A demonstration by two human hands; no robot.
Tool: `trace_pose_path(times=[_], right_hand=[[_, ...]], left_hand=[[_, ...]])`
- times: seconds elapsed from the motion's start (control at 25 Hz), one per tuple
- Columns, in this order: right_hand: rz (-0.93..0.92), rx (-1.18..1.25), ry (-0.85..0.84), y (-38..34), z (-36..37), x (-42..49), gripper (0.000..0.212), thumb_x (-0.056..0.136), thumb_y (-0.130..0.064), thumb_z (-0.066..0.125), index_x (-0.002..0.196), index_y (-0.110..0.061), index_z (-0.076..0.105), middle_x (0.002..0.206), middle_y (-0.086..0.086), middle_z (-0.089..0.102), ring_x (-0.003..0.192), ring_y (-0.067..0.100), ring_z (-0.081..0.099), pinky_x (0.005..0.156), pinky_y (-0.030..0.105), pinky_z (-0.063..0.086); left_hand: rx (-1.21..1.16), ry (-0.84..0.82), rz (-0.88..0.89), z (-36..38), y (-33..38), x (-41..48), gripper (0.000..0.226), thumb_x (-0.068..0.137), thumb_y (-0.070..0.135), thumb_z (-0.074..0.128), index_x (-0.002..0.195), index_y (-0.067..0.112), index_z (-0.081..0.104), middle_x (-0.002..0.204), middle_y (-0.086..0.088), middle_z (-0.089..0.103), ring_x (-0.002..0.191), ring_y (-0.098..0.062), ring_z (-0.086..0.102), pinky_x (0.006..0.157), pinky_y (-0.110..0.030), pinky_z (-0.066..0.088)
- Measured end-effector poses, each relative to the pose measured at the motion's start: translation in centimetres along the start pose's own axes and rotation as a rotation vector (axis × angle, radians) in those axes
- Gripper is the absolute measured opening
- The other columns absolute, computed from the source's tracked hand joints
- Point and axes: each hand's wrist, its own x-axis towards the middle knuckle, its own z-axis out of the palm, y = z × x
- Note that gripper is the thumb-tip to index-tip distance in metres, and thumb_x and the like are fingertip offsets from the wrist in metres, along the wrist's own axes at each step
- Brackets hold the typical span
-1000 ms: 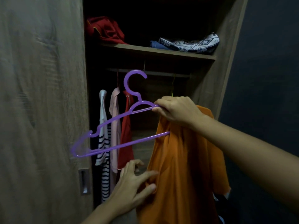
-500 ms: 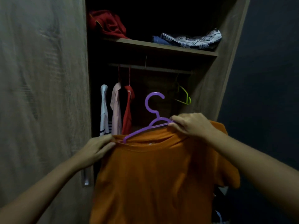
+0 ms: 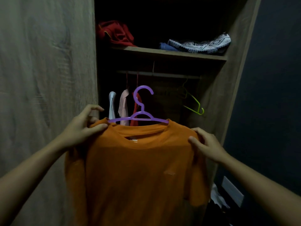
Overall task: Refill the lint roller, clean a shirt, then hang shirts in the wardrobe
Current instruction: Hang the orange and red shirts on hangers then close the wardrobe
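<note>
The wardrobe [image 3: 231, 88] was big and made of wood, and it stood open. Its door [image 3: 45, 79] filled the left side of the view. Inside it was dark.

In front of the wardrobe hung the orange shirt [image 3: 138, 173]. It was the biggest thing in the middle. It was held up in the air, not yet on the rail [image 3: 162, 74]. Its front faced the person, and its neck hole was at the top.

Two bare arms reached in from the bottom corners. The left hand [image 3: 81, 128] pinched the shirt's left shoulder. Its thumb pressed on the cloth in front, and some fingers went behind, while other fingers stuck up loose. The right hand [image 3: 206, 145] held the shirt's right shoulder. Its thumb lay on the front and its fingers curled over the top edge.

A shelf [image 3: 171, 52] ran across the top of the wardrobe. A red cloth [image 3: 117, 34] lay crumpled on the left of it. A folded cloth with a black and white pattern [image 3: 202, 44] lay on the right.

The purple hanger [image 3: 140, 111] sat inside the shirt's neck. Its hook stuck straight up, below the rail.

Three clothes hung on the rail behind the shirt: a white one [image 3: 112, 103], a pink one [image 3: 124, 105] and a red one [image 3: 136, 115]. They hung close together.

A green hanger [image 3: 193, 106] hung alone on the right side of the rail, tilted.
</note>
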Motion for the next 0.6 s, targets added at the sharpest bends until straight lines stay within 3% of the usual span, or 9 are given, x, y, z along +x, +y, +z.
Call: trace_pose_path(times=[0.12, 0.2, 0.28, 0.36, 0.44, 0.52, 0.6], right_hand=[[0.024, 0.121, 0.140, -0.4, 0.6, 0.3, 0.023, 0.096, -0.028, 0.041, 0.101, -0.024, 0.064, 0.092, -0.009, 0.064, 0.084, -0.009, 0.059, 0.073, 0.011, 0.042], [0.114, 0.262, 0.180, -1.6, 0.6, 1.0, 0.030, 0.098, -0.028, 0.037, 0.083, -0.021, 0.063, 0.076, -0.004, 0.060, 0.067, -0.003, 0.058, 0.060, 0.005, 0.041], [0.226, 0.389, 0.218, -3.1, 0.2, 1.8, 0.035, 0.098, -0.034, 0.035, 0.083, -0.017, 0.061, 0.074, 0.001, 0.059, 0.067, 0.008, 0.056, 0.063, 0.014, 0.045], [0.394, 0.562, 0.142, -4.1, -0.5, 2.5, 0.035, 0.098, -0.039, 0.035, 0.100, -0.015, 0.061, 0.084, 0.004, 0.061, 0.078, 0.014, 0.058, 0.068, 0.027, 0.045], [0.539, 0.593, -0.072, -4.5, -1.2, 2.5, 0.033, 0.096, -0.039, 0.041, 0.106, -0.014, 0.060, 0.090, 0.008, 0.063, 0.084, 0.019, 0.059, 0.068, 0.028, 0.043], [0.537, 0.459, -0.249, -3.9, -1.8, 2.7, 0.029, 0.090, -0.041, 0.050, 0.096, -0.015, 0.063, 0.085, 0.010, 0.061, 0.082, 0.022, 0.058, 0.074, 0.030, 0.041], [0.396, 0.303, -0.238, -3.7, -1.9, 3.0, 0.023, 0.090, -0.037, 0.052, 0.093, -0.018, 0.064, 0.089, 0.005, 0.059, 0.083, 0.018, 0.055, 0.077, 0.029, 0.040]], left_hand=[[0.132, 0.000, -0.064, -1.8, 0.2, 0.6, 0.055, 0.054, 0.073, 0.061, 0.100, 0.044, 0.056, 0.074, 0.014, 0.064, 0.073, -0.002, 0.061, 0.067, -0.026, 0.049], [0.242, -0.017, -0.047, -2.4, 0.7, 0.8, 0.051, 0.050, 0.081, 0.056, 0.085, 0.045, 0.063, 0.085, 0.021, 0.063, 0.082, 0.002, 0.060, 0.066, -0.017, 0.044], [0.253, 0.016, -0.047, -2.8, 1.0, 0.9, 0.045, 0.055, 0.074, 0.056, 0.081, 0.038, 0.066, 0.085, 0.017, 0.066, 0.083, -0.001, 0.061, 0.066, -0.018, 0.043], [0.232, 0.052, -0.037, -3.2, 0.9, 0.6, 0.045, 0.060, 0.069, 0.055, 0.086, 0.035, 0.068, 0.081, 0.014, 0.068, 0.080, -0.002, 0.063, 0.067, -0.023, 0.046], [0.169, 0.046, -0.049, -3.4, 0.7, -0.1, 0.044, 0.063, 0.069, 0.056, 0.093, 0.038, 0.067, 0.081, 0.012, 0.068, 0.079, -0.001, 0.063, 0.069, -0.027, 0.047], [0.101, 0.038, -0.077, -3.3, 0.5, -0.6, 0.046, 0.064, 0.069, 0.057, 0.092, 0.035, 0.069, 0.085, 0.014, 0.069, 0.080, -0.003, 0.064, 0.070, -0.028, 0.048], [0.082, 0.036, -0.096, -3.0, 0.6, -0.8, 0.049, 0.063, 0.071, 0.057, 0.093, 0.035, 0.069, 0.088, 0.017, 0.069, 0.081, -0.001, 0.065, 0.070, -0.027, 0.049]])
